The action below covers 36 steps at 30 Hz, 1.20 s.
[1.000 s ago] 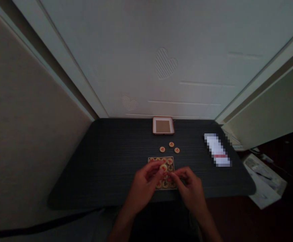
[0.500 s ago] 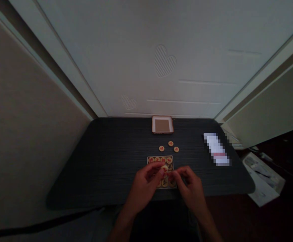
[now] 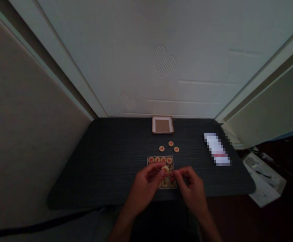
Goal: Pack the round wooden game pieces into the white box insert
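Between the thumb and fingers of my left hand (image 3: 147,181) is a round xiangqi piece (image 3: 164,169) with a red character, tilted above the box. My right hand (image 3: 190,181) is close beside it, thumb and fingertips pinched together; whatever they hold, if anything, cannot be made out. Under both hands lies a shallow box (image 3: 173,161) of xiangqi pieces set in rows, red-marked ones along the far side and dark-marked ones nearer me. My hands hide part of its middle and left side. Beyond the box, three loose red-marked pieces (image 3: 171,143) lie on the table.
The dark table (image 3: 98,161) stands against a white panel with heart patterns. An open, shallow box lid (image 3: 162,125) sits at its back edge. A pixelated white object (image 3: 216,149) lies at the right. On the floor to the right is a white box (image 3: 264,178) with items inside.
Almost nothing differs. The piece in my left hand and my right fingertips have shifted very slightly; the loose pieces lie where they were.
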Available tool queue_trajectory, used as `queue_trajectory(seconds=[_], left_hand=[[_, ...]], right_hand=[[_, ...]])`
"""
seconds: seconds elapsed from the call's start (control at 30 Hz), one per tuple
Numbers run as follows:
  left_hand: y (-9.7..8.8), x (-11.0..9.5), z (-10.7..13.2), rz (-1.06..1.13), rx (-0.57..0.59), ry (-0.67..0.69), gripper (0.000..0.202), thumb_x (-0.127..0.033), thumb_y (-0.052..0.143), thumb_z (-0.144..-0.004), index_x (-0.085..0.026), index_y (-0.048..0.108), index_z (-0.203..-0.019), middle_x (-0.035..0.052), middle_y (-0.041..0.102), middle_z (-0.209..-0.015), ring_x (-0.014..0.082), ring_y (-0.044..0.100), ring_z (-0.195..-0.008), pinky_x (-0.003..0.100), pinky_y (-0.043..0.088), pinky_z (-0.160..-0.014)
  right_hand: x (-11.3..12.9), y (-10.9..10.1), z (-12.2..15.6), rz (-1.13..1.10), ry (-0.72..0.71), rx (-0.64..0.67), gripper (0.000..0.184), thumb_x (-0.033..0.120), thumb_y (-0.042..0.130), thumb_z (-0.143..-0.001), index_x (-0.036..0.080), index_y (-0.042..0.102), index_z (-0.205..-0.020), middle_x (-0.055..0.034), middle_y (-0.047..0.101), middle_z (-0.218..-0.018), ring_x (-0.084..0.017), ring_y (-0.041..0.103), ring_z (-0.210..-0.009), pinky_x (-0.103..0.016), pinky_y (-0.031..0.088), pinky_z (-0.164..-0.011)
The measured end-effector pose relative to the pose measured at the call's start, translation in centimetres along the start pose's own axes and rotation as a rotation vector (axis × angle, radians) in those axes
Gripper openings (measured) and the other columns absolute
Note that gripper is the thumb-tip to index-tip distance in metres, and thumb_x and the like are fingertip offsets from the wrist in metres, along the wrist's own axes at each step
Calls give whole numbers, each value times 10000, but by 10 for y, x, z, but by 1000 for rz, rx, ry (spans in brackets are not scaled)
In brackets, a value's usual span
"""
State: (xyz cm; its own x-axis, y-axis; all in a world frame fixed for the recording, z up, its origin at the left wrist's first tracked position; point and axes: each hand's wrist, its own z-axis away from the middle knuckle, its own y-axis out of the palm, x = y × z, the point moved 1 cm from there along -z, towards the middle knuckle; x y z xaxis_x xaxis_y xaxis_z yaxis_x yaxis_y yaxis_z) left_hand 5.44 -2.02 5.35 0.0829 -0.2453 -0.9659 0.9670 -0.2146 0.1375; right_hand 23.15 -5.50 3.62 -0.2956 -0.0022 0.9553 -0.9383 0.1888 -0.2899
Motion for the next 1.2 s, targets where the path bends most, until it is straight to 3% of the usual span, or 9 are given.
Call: queue_trajectory(seconds=[0.33, 0.57, 0.77, 0.93, 1.2], left_hand=[[-5, -5, 0, -12, -29, -27, 272, -368, 737, -863, -220, 734, -1092, 61, 770, -1140, 231, 731, -1035, 350, 595, -912], [-4, -7, -1, -21, -31, -11, 271, -362, 727, -869, -213, 734, -1095, 72, 773, -1133, 241, 735, -1028, 374, 602, -908], [0, -4, 0, -33, -2, 12, 257, -354, 715, -883, -226, 728, -1105, 64, 767, -1152, 234, 729, -1049, 362, 596, -924], [6, -6, 3, -75, 82, 49, 246, -327, 685, -908, -228, 723, -1130, 71, 747, -1203, 231, 717, -1082, 383, 565, -990], [9, -6, 3, -111, 83, 49, 234, -317, 680, -904, -217, 717, -1112, 74, 756, -1170, 227, 726, -1053, 370, 572, -964]], right_hand=[[-3, -6, 0, 5, 6, -61, 223, 415, 637, -953, 223, 658, -843, -29, 745, -805, -195, 728, -785, -284, 553, -722], [0, -6, 0, 46, -3, -33, 256, 413, 583, -980, 221, 662, -829, -28, 736, -764, -196, 719, -755, -283, 546, -706], [0, -3, 0, 21, -39, -57, 195, 393, 623, -957, 225, 661, -864, -32, 743, -810, -197, 719, -782, -297, 558, -737], [5, 3, -1, 4, -107, -10, 176, 360, 699, -905, 235, 689, -1029, -46, 761, -954, -207, 723, -873, -309, 571, -781], [6, 4, -2, 29, -102, 42, 164, 382, 681, -925, 236, 726, -987, -42, 762, -916, -208, 714, -854, -306, 566, -771]])
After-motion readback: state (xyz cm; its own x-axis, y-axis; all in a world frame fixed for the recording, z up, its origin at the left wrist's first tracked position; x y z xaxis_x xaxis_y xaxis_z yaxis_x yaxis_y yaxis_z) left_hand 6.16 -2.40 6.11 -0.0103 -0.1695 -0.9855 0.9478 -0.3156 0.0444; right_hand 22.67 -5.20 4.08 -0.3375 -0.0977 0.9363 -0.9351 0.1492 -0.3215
